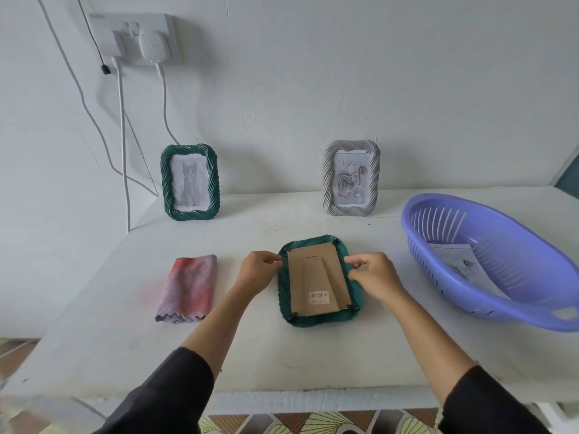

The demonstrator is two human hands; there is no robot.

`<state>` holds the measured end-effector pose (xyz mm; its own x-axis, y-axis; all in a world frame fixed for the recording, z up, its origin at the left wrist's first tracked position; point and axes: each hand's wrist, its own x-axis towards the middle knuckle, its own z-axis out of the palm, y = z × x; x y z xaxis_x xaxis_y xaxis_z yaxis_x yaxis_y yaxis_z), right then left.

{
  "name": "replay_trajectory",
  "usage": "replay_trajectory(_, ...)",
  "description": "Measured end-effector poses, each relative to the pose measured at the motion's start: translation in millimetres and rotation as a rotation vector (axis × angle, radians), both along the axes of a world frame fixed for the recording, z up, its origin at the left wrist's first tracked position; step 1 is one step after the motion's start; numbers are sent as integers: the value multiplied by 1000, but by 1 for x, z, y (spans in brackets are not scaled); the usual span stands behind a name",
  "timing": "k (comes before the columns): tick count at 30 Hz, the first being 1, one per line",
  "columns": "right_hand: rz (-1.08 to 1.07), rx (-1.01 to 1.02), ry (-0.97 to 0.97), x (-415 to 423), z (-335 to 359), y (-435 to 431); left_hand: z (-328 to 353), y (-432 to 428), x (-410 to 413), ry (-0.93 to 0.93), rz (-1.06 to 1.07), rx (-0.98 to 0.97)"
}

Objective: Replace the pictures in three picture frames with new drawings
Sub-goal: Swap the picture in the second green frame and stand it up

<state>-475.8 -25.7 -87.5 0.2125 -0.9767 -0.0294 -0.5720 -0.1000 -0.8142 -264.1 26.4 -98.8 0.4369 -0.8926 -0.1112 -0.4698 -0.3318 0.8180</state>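
At the far left we see a white wall socket (138,39) with plugs in it and cables hanging down the wall. Below it, on the white table (109,324), lies a folded pink-and-grey cloth (188,288), well apart from the frames. Behind it and to its right, a dark green rope-patterned picture frame (189,182) stands upright at the back of the table near the wall, holding a pencil drawing of a cat (190,183). Moving right, the left hand (257,270), coming out of a dark sleeve, has its fingers curled in, with thumb and fingertips pinching the left edge of a second dark green rope-patterned frame (319,320). This frame lies face down in the middle of the table. Its brown cardboard backing (300,277) faces up, with the folded stand flat against it and a small barcode sticker (318,297) near the lower end; black tabs sit at its corners. Behind it, a silver rope-patterned frame (351,178) stands upright at the back, showing a drawing of roses (349,181). The right hand (376,277) mirrors the left, fingers curled and pinching the right edge of the face-down frame. At the far right sits a purple slotted plastic basket (513,311), tilted towards us, with a sheet of paper (460,261) bearing a drawing inside it.
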Motion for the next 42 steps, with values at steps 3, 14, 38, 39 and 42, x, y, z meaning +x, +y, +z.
replay_trajectory(3,12,-187,79,-4,37,3,3,0,-3,70,20,-50)
replay_trajectory(14,517,-128,-64,48,91,31,69,13,-39,585,-4,-247)
replay_trajectory(38,191,-232,479,39,-45,24,-35,25,-16,-385,-22,34)
replay_trajectory(39,185,-236,489,39,-46,24,-35,24,-16,-389,-27,38)
replay_trajectory(42,181,-248,506,40,-48,24,-34,24,-12,-383,-55,29)
